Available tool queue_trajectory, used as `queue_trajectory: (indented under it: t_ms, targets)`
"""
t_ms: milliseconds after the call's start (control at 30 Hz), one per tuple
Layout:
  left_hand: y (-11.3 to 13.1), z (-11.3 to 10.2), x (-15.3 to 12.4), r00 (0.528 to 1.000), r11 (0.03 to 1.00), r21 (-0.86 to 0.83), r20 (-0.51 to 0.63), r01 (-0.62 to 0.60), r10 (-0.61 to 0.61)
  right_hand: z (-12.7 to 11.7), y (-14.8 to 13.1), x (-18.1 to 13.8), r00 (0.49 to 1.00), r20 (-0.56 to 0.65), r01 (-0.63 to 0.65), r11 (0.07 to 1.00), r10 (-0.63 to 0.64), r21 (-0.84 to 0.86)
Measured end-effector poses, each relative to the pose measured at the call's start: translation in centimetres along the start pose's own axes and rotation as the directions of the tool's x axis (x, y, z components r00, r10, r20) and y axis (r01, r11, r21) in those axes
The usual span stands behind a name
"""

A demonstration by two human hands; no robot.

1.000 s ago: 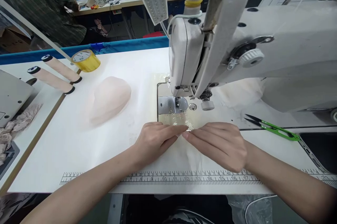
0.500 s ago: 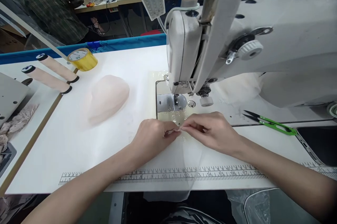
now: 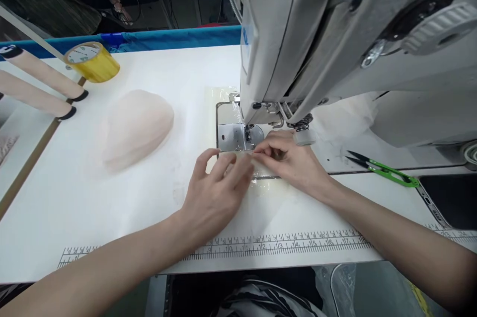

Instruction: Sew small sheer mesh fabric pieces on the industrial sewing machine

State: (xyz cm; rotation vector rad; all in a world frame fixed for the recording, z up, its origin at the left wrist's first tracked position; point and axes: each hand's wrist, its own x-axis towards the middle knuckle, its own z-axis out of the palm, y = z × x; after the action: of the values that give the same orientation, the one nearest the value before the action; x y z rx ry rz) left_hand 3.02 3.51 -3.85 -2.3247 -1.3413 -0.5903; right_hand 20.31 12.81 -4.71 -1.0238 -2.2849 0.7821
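Just in front of the presser foot of the sewing machine, my two hands meet over a thin, sheer piece of fabric. My right hand pinches its edge between thumb and forefinger. Close against it is my left hand, fingers bent over the fabric and the thumb hidden beneath. The fabric is so pale and see-through that its outline barely shows on the white table. A pale pink moulded sheer piece lies to the left.
Green thread snips and a dark phone lie on the right. Yellow tape and two thread cones are at the far left. More sheer fabric lies under the machine arm. A printed ruler runs along the front edge.
Both hands have moved forward, closer to the presser foot, bringing the sheer fabric along. My left hand's fingers have lifted and spread somewhat. The view has tilted down and come closer.
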Motion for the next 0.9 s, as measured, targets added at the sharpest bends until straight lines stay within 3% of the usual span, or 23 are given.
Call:
queue_trajectory:
  t_ms: [100, 200, 333, 467, 633, 900]
  targets:
    - [0.3, -0.1, -0.3, 0.997, 0.998, 0.023, 0.050, -0.059, 0.058, -0.2, 0.2, 0.3, 1.000, -0.015, -0.020, 1.000, 0.020, -0.001]
    - [0.3, -0.2, -0.3, 0.994, 0.999, -0.010, 0.100, -0.037, 0.038, -0.6, 0.3, 0.2, 1.000, -0.024, -0.006, 0.997, 0.005, -0.073]
    - [-0.2, -0.1, 0.2, 0.993, 0.997, -0.073, 0.117, -0.005, 0.014, -1.2, 0.1, -0.9, 0.976, -0.060, 0.185, 0.936, -0.212, -0.299]
    - [-0.7, 0.4, 0.5, 0.993, 0.997, -0.075, 0.119, -0.014, 0.023, -1.3, -0.2, -2.0, 0.925, 0.021, 0.326, 0.765, -0.378, -0.555]
    - [-0.9, 0.7, 0.5, 0.989, 0.999, -0.034, 0.149, 0.002, 0.003, -1.1, 0.0, -1.8, 0.919, 0.080, 0.333, 0.652, -0.385, -0.681]
    - [-0.8, 0.9, 0.8, 0.987, 0.999, -0.033, 0.155, 0.040, -0.035, -1.2, 0.3, -1.3, 0.933, 0.105, 0.317, 0.646, -0.345, -0.694]
